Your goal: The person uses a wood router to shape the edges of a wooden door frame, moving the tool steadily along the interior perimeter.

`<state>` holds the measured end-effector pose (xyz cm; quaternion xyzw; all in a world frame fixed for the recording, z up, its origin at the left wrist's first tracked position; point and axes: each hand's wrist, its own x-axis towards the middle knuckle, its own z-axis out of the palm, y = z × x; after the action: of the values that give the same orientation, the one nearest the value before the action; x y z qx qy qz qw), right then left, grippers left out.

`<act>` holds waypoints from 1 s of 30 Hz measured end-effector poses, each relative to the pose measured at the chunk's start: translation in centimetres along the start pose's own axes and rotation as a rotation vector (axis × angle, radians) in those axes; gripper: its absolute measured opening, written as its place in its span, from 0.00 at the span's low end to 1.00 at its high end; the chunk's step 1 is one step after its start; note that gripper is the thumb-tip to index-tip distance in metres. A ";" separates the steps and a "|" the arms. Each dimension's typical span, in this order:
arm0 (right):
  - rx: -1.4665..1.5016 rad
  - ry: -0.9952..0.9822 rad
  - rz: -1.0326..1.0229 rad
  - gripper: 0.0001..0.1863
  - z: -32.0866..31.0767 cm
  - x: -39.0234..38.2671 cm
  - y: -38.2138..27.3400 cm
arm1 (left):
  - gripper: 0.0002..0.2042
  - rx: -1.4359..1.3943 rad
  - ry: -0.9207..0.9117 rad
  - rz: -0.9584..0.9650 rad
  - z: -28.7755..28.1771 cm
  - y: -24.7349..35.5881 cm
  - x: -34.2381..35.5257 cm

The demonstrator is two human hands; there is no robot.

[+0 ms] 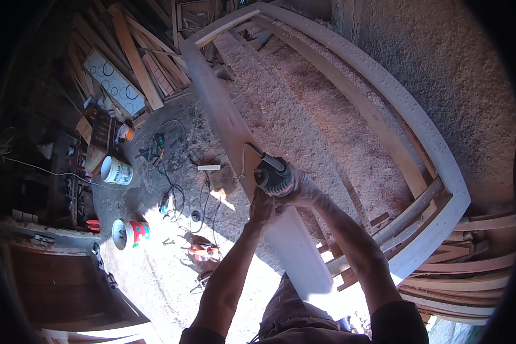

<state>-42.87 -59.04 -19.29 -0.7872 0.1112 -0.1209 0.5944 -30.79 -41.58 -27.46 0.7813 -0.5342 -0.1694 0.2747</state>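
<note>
Both hands gripped a grey power tool (273, 176) set on a long pale plank (235, 135): the left hand (262, 207) closed on its near side, the right hand (304, 192) wrapped around its body. Beside the plank lay wood shavings (321, 126), with two paint buckets (116, 171) on the floor well to the left.

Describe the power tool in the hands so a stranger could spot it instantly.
Find the long pale plank running up the middle of the sawdust-covered workshop floor. Where both hands meet on it, the left hand and right hand grip a round grey power tool. Unlike the tools scattered on the floor, its cord arches up from the top.
</note>
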 end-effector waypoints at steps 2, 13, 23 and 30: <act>0.078 0.034 -0.066 0.58 0.2 1.5 -0.9 | 0.39 0.164 0.011 0.074 -1.2 -0.4 1.0; 0.098 0.060 -0.112 0.54 -0.1 0.9 0.0 | 0.37 0.201 -0.026 0.097 -2.8 2.5 1.0; 0.033 0.106 -0.089 0.53 0.8 -8.9 0.3 | 0.35 -0.029 -0.051 -0.017 1.3 7.7 -5.7; -0.087 0.079 0.016 0.56 1.2 -16.9 -2.7 | 0.33 -0.569 0.030 -0.196 5.1 11.1 -11.9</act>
<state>-58.37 -51.83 -18.02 -0.8059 0.1459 -0.1423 0.5558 -46.30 -34.92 -25.03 0.7231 -0.3833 -0.3265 0.4729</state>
